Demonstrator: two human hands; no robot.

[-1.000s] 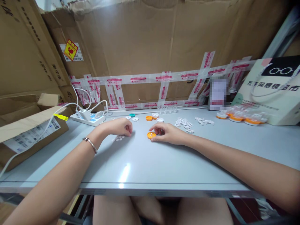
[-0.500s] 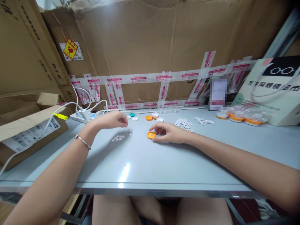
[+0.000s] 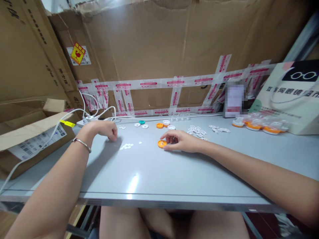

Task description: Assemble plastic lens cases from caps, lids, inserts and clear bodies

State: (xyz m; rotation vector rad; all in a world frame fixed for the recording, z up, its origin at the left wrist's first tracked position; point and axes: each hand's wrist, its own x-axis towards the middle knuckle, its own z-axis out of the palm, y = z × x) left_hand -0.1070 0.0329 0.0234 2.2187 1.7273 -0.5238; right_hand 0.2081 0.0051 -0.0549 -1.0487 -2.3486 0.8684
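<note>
My right hand (image 3: pixel 179 140) rests on the grey table (image 3: pixel 154 172), its fingertips holding a small orange cap (image 3: pixel 161 143) that lies flat there. My left hand (image 3: pixel 106 129) hangs a little above the table at the left with fingers curled loosely downward; nothing shows in it. A small cluster of white discs (image 3: pixel 126 146) lies on the table between the two hands, closer to the left one. A bracelet (image 3: pixel 81 143) sits on my left wrist.
Behind the hands lie loose caps: teal (image 3: pixel 142 122), orange (image 3: pixel 159 125) and white (image 3: pixel 171 127). White plastic pieces (image 3: pixel 196 130) are scattered at mid right. Bagged orange caps (image 3: pixel 259 123) and a paper bag (image 3: pixel 291 96) stand far right. A power strip (image 3: pixel 83 122) and cardboard box (image 3: pixel 30 139) sit left.
My left hand has lifted off the white discs and pulled back to the left. The right hand has stayed on the orange cap.
</note>
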